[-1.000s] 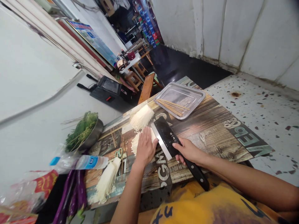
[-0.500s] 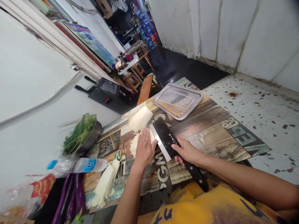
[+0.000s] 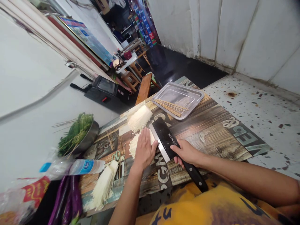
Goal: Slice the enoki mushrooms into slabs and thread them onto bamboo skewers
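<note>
Nearest the camera, over a yellow printed garment (image 3: 211,206), the right hand (image 3: 187,153) is wrapped fully around the black riveted handle of a broad dark steel cleaver (image 3: 165,137), its blade lying against the tabletop with the edge turned toward the left hand. That left hand (image 3: 144,149) lies flat, fingers together and extended, gripping nothing, pressing down on a pale bunch of thin white enoki mushrooms (image 3: 134,145) that sits touching the blade's edge. The mushrooms look soft, light and easily crushed, loose at the caps and firmer toward the cut base, so a flat palm or a gentle hold around the bundled stems suits them better than a pinch; the cleaver looks heavy and stiff, best held close to the blade. A second enoki bunch (image 3: 103,184) lies nearer the table's left edge, beside a clear plastic water bottle with a blue cap (image 3: 77,167) and dark purple aubergines (image 3: 67,200). Loose bamboo skewers (image 3: 119,150) lie between. Beyond, a third enoki bunch (image 3: 140,118) rests on the wood-print table (image 3: 211,131), a metal bowl of green leafy stalks (image 3: 77,136) stands left, and farther off a shallow steel tray (image 3: 187,93) holds a bundle of skewers
</note>
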{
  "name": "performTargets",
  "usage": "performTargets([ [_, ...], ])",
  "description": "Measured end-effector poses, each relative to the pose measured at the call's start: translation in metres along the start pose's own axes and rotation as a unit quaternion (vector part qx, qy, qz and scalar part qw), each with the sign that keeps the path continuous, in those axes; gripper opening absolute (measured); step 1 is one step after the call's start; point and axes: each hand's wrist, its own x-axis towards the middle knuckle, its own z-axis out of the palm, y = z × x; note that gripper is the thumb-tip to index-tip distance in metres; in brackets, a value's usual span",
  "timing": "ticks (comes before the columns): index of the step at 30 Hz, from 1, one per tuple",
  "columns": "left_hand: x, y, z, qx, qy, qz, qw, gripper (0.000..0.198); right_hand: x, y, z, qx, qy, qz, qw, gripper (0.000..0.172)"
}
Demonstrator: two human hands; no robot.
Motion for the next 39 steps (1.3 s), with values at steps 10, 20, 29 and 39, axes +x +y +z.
performTargets([
  [10, 0.002, -0.003, 0.001, -0.022, -0.009, -0.023, 0.999, 0.068, 0.008, -0.02, 0.008, -0.021, 0.0, 0.005, 1.0, 0.011],
  [20, 0.004, -0.005, 0.001, -0.057, -0.008, -0.046, 0.997, 0.072, 0.033, -0.02, 0.033, -0.028, 0.026, -0.02, 0.999, 0.009],
  [29, 0.004, -0.008, 0.002, -0.069, 0.004, -0.05, 0.996, 0.073, 0.029, -0.014, 0.046, -0.065, 0.005, -0.019, 0.998, 0.007],
  [39, 0.007, -0.002, -0.001, -0.067, -0.003, -0.091, 0.994, 0.074, 0.03, -0.006, 0.059, -0.09, -0.04, -0.027, 0.995, 0.005],
])
